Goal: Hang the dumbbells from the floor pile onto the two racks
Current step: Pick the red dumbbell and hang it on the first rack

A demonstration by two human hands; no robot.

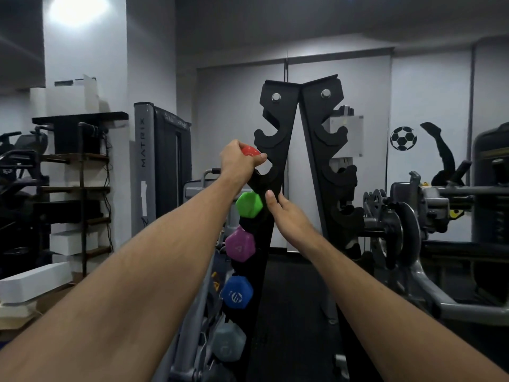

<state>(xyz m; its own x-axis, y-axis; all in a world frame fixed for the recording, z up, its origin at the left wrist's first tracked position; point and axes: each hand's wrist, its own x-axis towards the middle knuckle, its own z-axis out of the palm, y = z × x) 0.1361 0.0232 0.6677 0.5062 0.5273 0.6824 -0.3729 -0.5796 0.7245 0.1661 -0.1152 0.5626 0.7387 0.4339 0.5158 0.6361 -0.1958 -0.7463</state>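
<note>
You stand in a dim gym with pale walls, facing two black racks that lean together at the top. Your left hand (239, 161) is clamped around a red dumbbell (250, 151), held up against a hook of the left rack (271, 139). Your right hand (286, 213) lies flat, fingers loose, against that rack's edge just below and to the right. Beneath your left hand hang a green dumbbell (248, 204), a purple dumbbell (239, 244), a blue dumbbell (237, 292) and a grey dumbbell (228, 341). Beyond your right hand, the right rack (325, 128) shows bare hooks.
</note>
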